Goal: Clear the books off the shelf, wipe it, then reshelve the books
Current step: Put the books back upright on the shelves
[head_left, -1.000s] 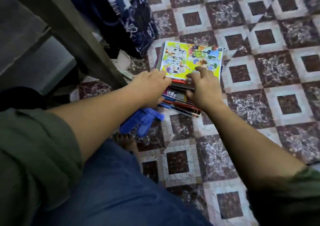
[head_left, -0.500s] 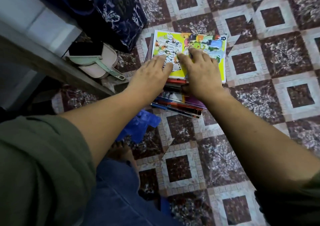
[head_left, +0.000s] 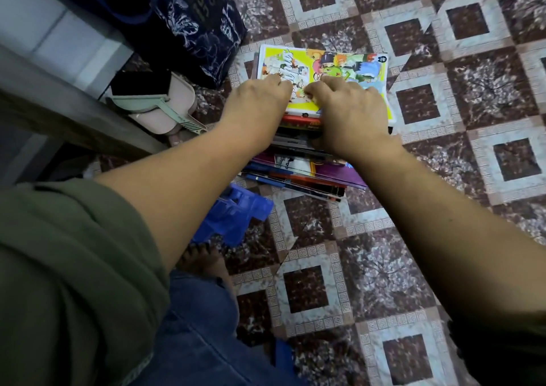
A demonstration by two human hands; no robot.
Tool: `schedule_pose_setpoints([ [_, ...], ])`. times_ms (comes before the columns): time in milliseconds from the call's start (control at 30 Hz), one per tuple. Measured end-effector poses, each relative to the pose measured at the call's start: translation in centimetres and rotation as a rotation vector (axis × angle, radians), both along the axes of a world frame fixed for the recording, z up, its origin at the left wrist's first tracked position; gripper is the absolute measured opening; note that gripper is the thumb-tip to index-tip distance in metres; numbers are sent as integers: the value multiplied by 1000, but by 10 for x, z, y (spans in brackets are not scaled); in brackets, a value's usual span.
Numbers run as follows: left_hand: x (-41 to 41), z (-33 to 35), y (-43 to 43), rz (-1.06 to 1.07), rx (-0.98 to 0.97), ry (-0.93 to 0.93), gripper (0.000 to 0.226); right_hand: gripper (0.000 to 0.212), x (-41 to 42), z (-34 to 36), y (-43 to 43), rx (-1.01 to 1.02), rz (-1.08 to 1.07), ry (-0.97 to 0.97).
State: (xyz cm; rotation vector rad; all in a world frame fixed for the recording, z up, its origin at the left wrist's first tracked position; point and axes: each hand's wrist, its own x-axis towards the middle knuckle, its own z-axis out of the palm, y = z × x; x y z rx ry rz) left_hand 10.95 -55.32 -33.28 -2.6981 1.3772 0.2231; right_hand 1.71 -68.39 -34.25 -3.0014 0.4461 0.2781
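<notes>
Tiled floor (head_left: 384, 252), book stack (head_left: 325, 66), left hand (head_left: 257, 102) and right hand (head_left: 351, 113) gripping its top

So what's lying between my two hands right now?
Head view: only a narrow strip of the yellow comic separates the left hand and right hand.

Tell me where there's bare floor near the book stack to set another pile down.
Bare tiled floor lies right of the book stack and on its near side, beside the blue plastic piece. Left is crowded: dustpan, patterned bag.
</notes>
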Motion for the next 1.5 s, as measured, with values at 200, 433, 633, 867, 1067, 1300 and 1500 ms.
schedule_pose_setpoints([
  [200,-4,2,0,7,15,-44,51,78,-1,-7,3,-60,16,-1],
  [433,-2,4,-3,4,6,-26,48,69,7,-4,-4,-141,103,67],
  [633,-4,-1,-2,-68,15,-43,44,76,6,-2,-4,-158,143,115],
  [867,6,0,-4,-132,73,-31,57,72,10,8,-12,-154,188,89],
  [1067,1,0,-6,-222,207,-130,49,96,3,-2,-3,-166,128,125],
  [1300,5,6,-5,-279,217,-153,46,64,7,4,-9,-201,177,77],
  [1500,9,16,-11,-225,248,-136,45,65,17,15,-19,-176,270,130],
])
